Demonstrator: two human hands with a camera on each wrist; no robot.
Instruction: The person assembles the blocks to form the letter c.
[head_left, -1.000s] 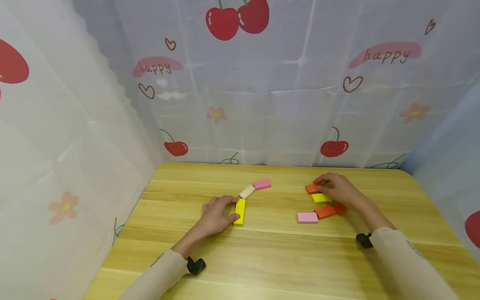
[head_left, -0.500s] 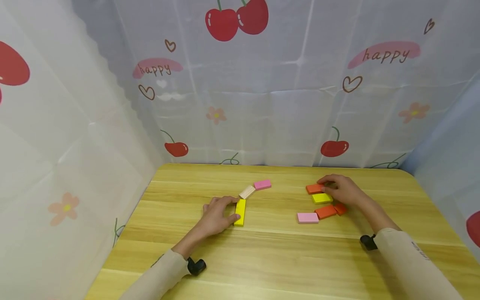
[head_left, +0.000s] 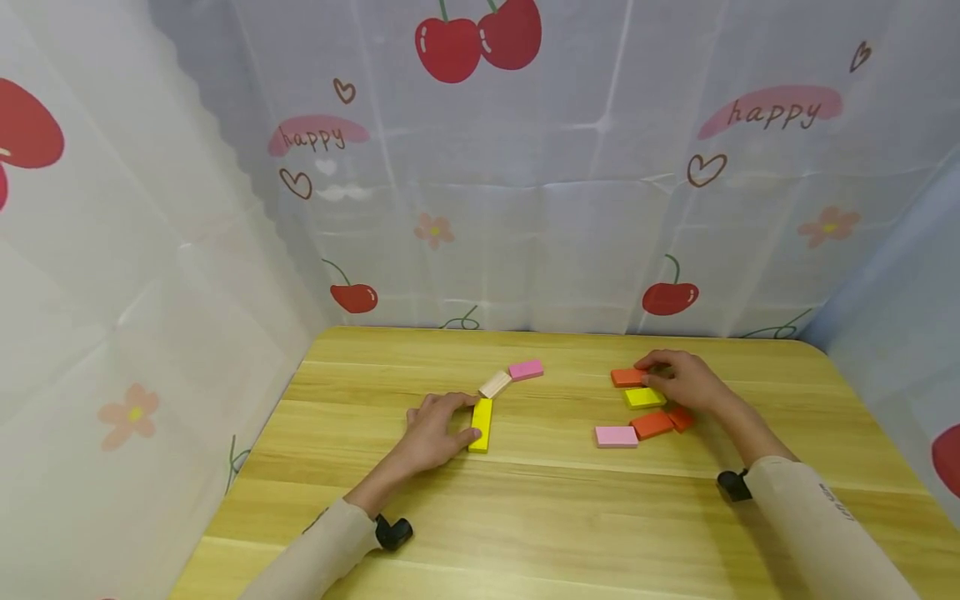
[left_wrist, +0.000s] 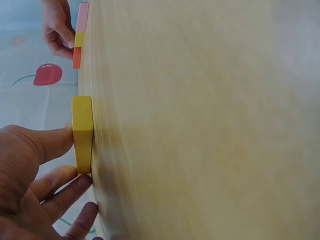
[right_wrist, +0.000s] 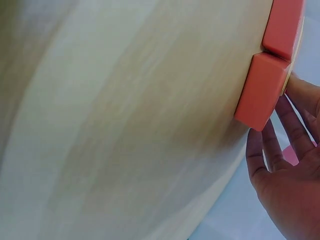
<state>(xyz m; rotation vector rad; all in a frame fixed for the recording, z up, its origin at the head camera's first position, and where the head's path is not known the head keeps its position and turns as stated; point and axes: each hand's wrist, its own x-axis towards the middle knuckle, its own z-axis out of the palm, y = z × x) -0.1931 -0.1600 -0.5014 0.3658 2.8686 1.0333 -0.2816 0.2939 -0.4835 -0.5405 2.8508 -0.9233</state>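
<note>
In the head view my left hand (head_left: 432, 433) grips a flat yellow block (head_left: 481, 426) lengthwise, thumb at its near end and a finger at its far end. The left wrist view shows the same yellow block (left_wrist: 82, 135) at the tabletop. On the right, my right hand (head_left: 682, 382) pinches the right end of an orange block (head_left: 627, 378), partly covered by the fingers. Just in front of it lies a second yellow block (head_left: 644, 397). Nearer still, a light pink block (head_left: 616, 437), an orange-red block (head_left: 652, 425) and a red block (head_left: 681, 418) form a slanting row.
A plain wood block (head_left: 495, 384) sits at the far end of the left yellow block, with a pink block (head_left: 526, 369) beyond it. All lie on a wood-grain table (head_left: 525, 517). A cherry-printed curtain (head_left: 525, 250) hangs along the table's back edge.
My right hand has shifted slightly to the right along the orange block and its forearm has moved a little right. The left hand and the blocks look still.
</note>
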